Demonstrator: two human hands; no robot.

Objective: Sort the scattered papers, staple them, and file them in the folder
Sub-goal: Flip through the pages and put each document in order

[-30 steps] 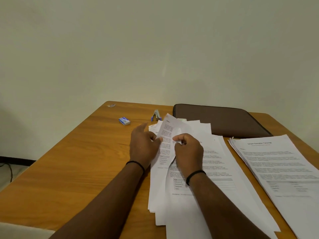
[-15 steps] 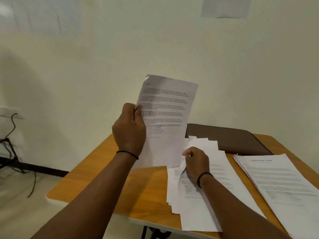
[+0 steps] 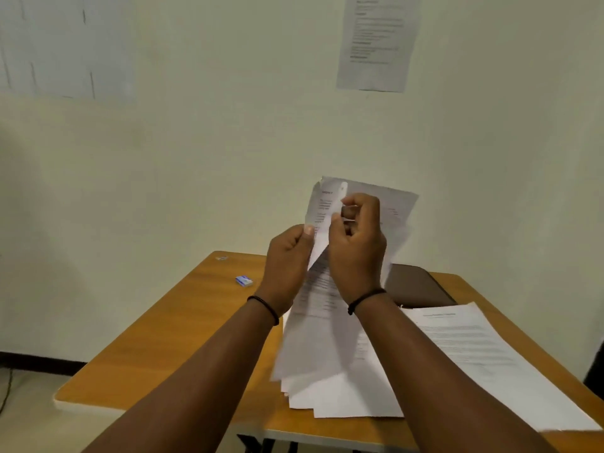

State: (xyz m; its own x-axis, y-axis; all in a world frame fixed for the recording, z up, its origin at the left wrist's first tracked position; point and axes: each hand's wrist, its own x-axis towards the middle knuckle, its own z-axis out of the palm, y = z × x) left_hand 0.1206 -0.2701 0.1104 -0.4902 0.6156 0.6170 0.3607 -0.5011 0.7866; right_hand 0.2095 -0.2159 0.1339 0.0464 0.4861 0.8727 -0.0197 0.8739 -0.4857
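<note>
The brown folder [image 3: 420, 286] lies closed on the table [image 3: 170, 328] just behind the right hand [image 3: 358, 246], which, close beside the left hand [image 3: 287, 259], pinches the raised printed sheets [image 3: 318, 289] above the loose papers [image 3: 343, 397] lying beneath both wrists.

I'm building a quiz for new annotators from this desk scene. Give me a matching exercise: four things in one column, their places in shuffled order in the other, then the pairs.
Things:
1. held sheets
2. brown folder
3. small blue box
4. printed stack

Places:
A. table's right side, lying flat
B. table's left part, alone
C. raised, gripped by both hands
D. far edge, behind the right hand

Pairs: 1-C, 2-D, 3-B, 4-A
</note>
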